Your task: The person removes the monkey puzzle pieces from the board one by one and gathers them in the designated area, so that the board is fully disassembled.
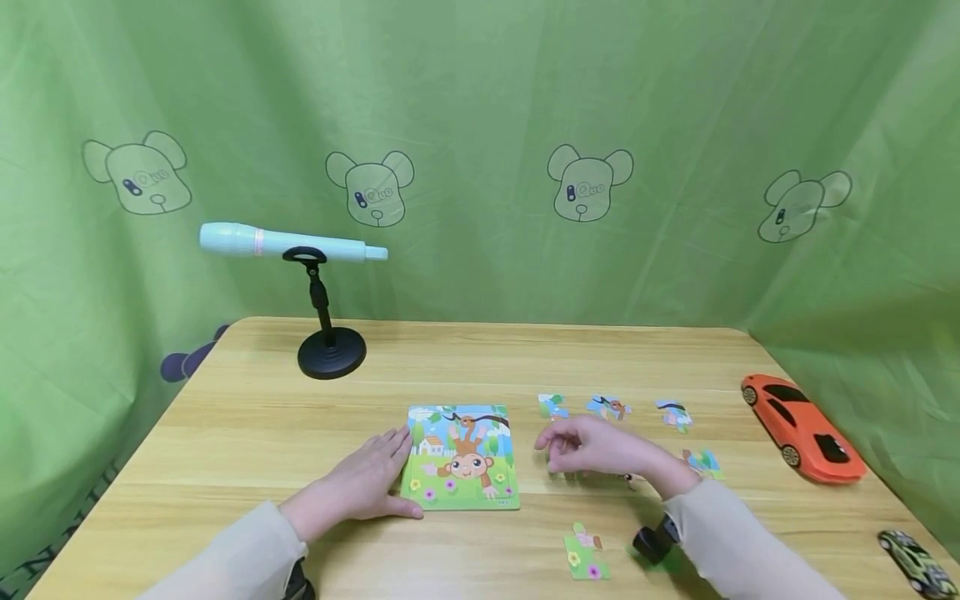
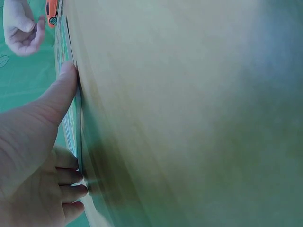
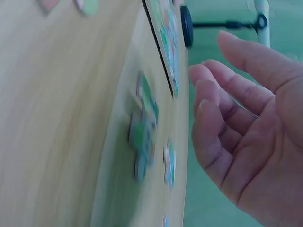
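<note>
A square jigsaw board (image 1: 463, 468) with a monkey, a house and flowers lies flat near the table's middle. My left hand (image 1: 372, 475) rests on the table at its left side, with the thumb (image 2: 64, 90) along the near edge and the fingers by the left edge. Right of the board my right hand (image 1: 592, 444) hovers above loose puzzle pieces (image 3: 143, 127), its fingers loosely bent with nothing between them. Behind it lie a piece with a tree (image 1: 552, 405), a piece with a branch (image 1: 608, 407) and another branch piece (image 1: 675, 414). Some pieces are partly hidden under the right hand.
Nearer me lies a flower piece (image 1: 586, 554); another piece (image 1: 703, 463) is by the right wrist. An orange toy car (image 1: 804, 429) and a patterned toy car (image 1: 917, 564) stand at the right edge. A light blue microphone (image 1: 330, 248) sits on a black stand (image 1: 332, 353) at the back left.
</note>
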`<state>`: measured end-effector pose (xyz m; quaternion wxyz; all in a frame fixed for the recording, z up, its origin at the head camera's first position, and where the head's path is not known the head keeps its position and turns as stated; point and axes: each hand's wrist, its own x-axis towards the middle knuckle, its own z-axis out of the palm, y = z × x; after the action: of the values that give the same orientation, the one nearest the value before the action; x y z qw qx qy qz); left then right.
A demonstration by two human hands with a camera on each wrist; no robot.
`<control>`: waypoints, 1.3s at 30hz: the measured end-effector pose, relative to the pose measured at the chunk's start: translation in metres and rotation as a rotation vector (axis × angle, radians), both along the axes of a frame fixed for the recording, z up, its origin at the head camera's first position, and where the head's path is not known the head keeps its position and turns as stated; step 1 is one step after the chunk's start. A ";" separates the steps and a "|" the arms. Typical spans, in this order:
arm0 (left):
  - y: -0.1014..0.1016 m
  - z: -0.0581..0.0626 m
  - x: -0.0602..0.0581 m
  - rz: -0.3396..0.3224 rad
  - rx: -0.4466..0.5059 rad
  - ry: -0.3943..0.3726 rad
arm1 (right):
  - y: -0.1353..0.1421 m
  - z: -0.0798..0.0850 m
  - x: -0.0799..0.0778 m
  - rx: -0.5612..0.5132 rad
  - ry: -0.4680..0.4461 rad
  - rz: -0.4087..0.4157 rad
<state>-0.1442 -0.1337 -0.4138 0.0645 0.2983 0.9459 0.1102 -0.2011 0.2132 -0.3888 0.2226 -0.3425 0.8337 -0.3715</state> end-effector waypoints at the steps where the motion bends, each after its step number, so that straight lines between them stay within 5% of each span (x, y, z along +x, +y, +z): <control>1: 0.000 0.000 0.000 0.001 0.002 -0.002 | -0.006 0.000 0.000 0.004 0.013 0.000; 15: -0.001 -0.001 -0.001 0.005 0.001 -0.005 | -0.057 -0.011 0.002 0.049 0.067 0.059; 26: -0.001 -0.001 0.000 -0.004 0.005 0.007 | -0.066 -0.016 0.005 0.165 0.238 0.102; 39: -0.001 0.000 0.000 -0.004 -0.007 0.006 | -0.065 -0.015 0.007 0.225 0.297 0.107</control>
<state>-0.1440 -0.1342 -0.4141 0.0631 0.3002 0.9459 0.1057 -0.1944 0.1480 -0.4041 0.1531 -0.4103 0.8744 -0.2090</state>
